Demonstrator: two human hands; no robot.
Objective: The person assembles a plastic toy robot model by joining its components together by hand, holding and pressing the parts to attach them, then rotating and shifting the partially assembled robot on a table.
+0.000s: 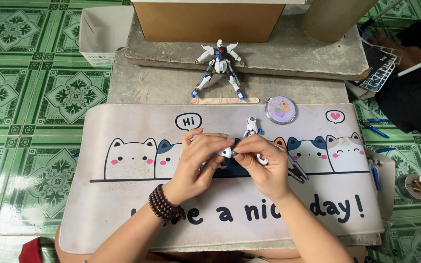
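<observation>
Small white model part point(228, 153) sits pinched between both hands' fingertips, left hand point(198, 163) & right hand point(264, 163) each in a closed grip (steadier that way), held above the cat-print mat point(123, 219), finished robot figure point(219, 68) parked behind.

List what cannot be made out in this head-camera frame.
- Small white part: mostly hidden by the left hand and right hand; shape unclear.
- Cardboard box: cut off by top edge.
- Dark tool on the mat: partly behind the right hand.
- Another person's sleeve: cut by right edge.
</observation>
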